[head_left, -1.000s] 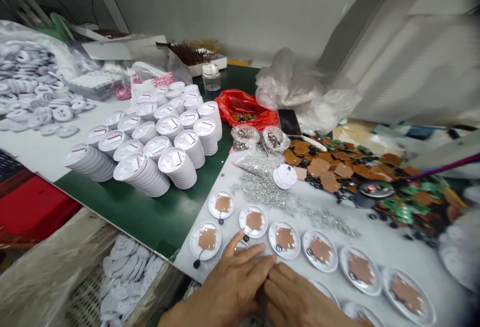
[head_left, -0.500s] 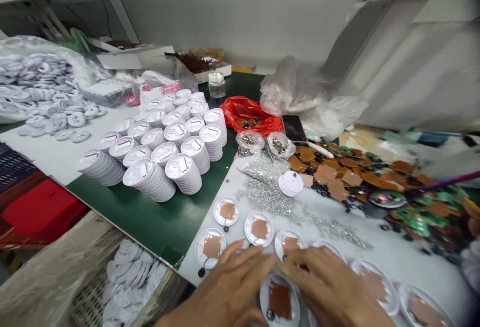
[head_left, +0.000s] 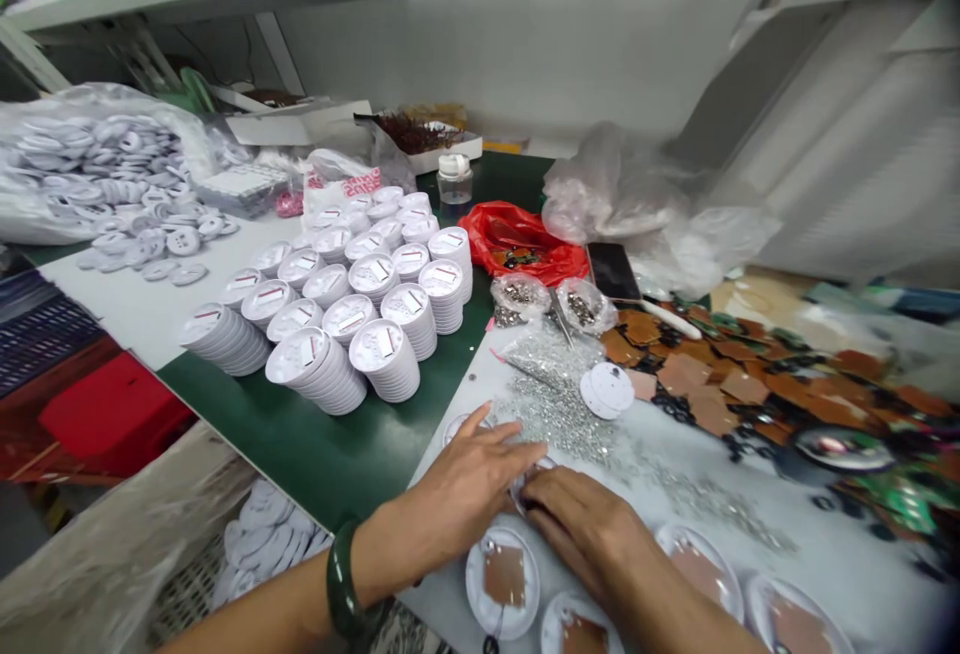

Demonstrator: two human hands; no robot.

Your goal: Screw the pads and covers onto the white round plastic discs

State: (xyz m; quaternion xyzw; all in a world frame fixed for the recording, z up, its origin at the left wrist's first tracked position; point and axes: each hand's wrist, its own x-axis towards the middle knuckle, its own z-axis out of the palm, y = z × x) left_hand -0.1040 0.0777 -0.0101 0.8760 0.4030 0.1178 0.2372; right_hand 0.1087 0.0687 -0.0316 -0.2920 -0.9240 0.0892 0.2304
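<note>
Left hand (head_left: 469,479) lies palm down on the white work sheet (head_left: 810,524), fingers stretched and slightly spread. The right hand (head_left: 585,524), also palm down, closes in from the right, so that both sets of fingertips meet. At that junction lies a white disc (head_left: 541,464), mostly covered. Whether the right fingers pinch it cannot be told.

The left forearm enters from lower left, crossing the sheet's near edge, and bears a green bangle (head_left: 341,584) at the wrist. The right forearm rises from the bottom edge.

Just below the hands lies a disc fitted with a brown square board (head_left: 504,579). More such discs (head_left: 701,569) run rightward along the near edge. Touching the left fingertips from beyond is a scatter of silver screws (head_left: 562,414). Bare sheet remains only to the right, between the screws and the row of discs.

Farther left, on the green mat (head_left: 337,444), stand stacks of white caps (head_left: 352,309). A heap of brown boards (head_left: 705,374) lies far right, with a red bag (head_left: 525,239) behind.
</note>
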